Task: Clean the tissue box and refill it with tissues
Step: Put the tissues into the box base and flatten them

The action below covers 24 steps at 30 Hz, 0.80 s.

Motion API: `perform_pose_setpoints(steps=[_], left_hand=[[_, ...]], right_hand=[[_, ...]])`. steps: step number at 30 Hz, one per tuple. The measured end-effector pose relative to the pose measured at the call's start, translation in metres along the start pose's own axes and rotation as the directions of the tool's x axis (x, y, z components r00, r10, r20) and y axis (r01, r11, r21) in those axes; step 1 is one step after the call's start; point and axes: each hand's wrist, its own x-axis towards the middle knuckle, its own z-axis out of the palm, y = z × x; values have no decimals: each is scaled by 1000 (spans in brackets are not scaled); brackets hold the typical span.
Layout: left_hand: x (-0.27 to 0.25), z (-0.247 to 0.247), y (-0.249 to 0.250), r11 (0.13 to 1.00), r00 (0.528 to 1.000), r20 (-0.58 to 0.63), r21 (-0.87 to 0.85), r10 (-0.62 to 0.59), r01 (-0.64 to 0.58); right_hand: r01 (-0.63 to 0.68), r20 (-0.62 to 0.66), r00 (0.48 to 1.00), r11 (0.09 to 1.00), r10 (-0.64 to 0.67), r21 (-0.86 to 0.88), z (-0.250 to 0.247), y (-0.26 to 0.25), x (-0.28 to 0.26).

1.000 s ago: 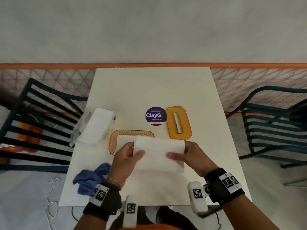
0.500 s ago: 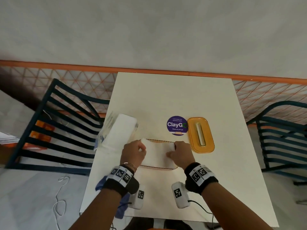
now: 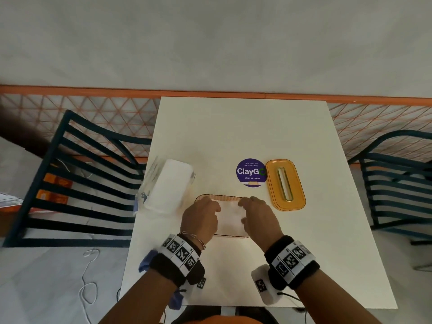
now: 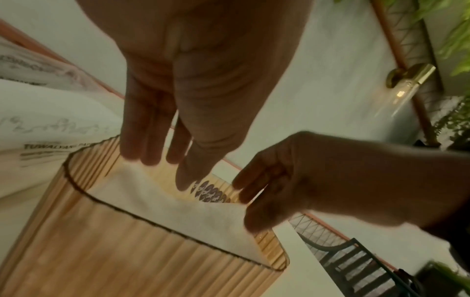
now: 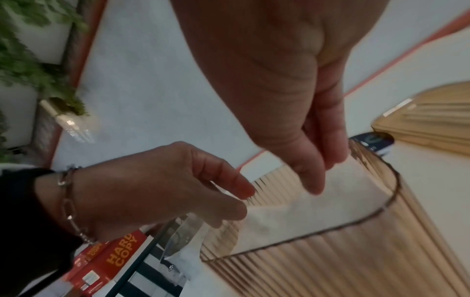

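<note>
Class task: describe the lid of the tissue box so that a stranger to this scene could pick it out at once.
Start at the cream table and find the round purple sticker near its middle. Directly right of it lies the lid, flat. It alone is amber with a long brass-rimmed slot; the open ribbed tissue box stands nearer the person.

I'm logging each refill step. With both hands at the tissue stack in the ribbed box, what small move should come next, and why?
Probably press the tissue stack flat to the bottom. Its top lies tilted inside the amber ribbed box, and the left hand and right hand are at its ends. The slotted lid lies off to the right, not yet fitted.
</note>
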Motion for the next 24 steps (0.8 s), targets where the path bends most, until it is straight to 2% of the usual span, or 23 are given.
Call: perform_pose_setpoints(steps=[2,5,7,9,10,12,14,15,17,18,20,22,24], left_hand=[[8,-2,0,999,982,185,18,32,-36],[21,-3,1,988,897,438,102,63,-119],[26,-2,1,986,868,494,116,48,-121],[28,-3,1,991,859,511,88,40,-98],[27,-7,0,996,862,506,54,30,-66],[24,-21,-6,995,922,387,-96,3,37],[21,-40,-19,958,986,137,-255,-100,133],[22,-48,-30,941,982,23,-284,-188,186],[28,-56,-59,908,927,-93,-257,-364,331],[32,-56,-75,882,892,-86,-222,-443,416],[42,-50,-101,820,829,10,-139,-559,555],[47,-41,-113,798,800,77,-59,-595,599],[51,-35,-119,807,806,53,-10,-589,591]], right_hand=[[109,143,984,994,-108,-1,8,4,1],[188,282,944,982,-169,-38,11,5,7],[183,286,945,982,-160,-55,14,7,14],[189,253,952,981,-172,-46,15,9,17],[190,201,963,981,-181,-26,14,9,17],[164,-2,986,986,-164,32,10,13,15],[87,-225,973,987,-55,134,7,19,12],[23,-275,961,979,33,200,7,23,10],[-131,-223,954,946,201,296,10,30,8],[-182,-163,957,935,240,305,13,33,9],[-208,-99,964,934,246,290,19,37,12],[-225,-75,963,922,260,315,21,38,15],[-237,-53,962,912,270,335,21,37,18]])
